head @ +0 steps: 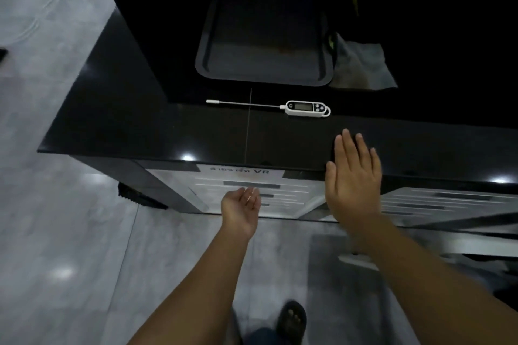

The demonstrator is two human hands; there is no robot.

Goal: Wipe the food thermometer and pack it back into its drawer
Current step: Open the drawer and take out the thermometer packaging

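Hands come first: the right hand (353, 176) is spread flat with fingers straight and together, its grip wide and holding nothing, hovering over the front edge of the glossy black counter (140, 131). The left hand (241, 207) sits lower, in front of the counter's face, palm turned up and fingers loosely curled, also holding nothing.

Beyond the right hand, nearer the counter's middle, lies the food thermometer (307, 108): a small white oval plastic body with a grey display and round buttons, a loop at its right end, and a thin straight metal probe running left to a white tip. It lies flat and apart from both hands.

Behind the thermometer sits a dark rectangular tray (210, 64) with rounded corners and a raised rim. Just right of the tray lies a crumpled grey cloth (361, 64).

Below the counter's front edge, pale drawer fronts (280, 190) with horizontal dark slots show, a white paper label (241, 172) above them. Grey, smooth floor tiles (56, 232) surround the counter.
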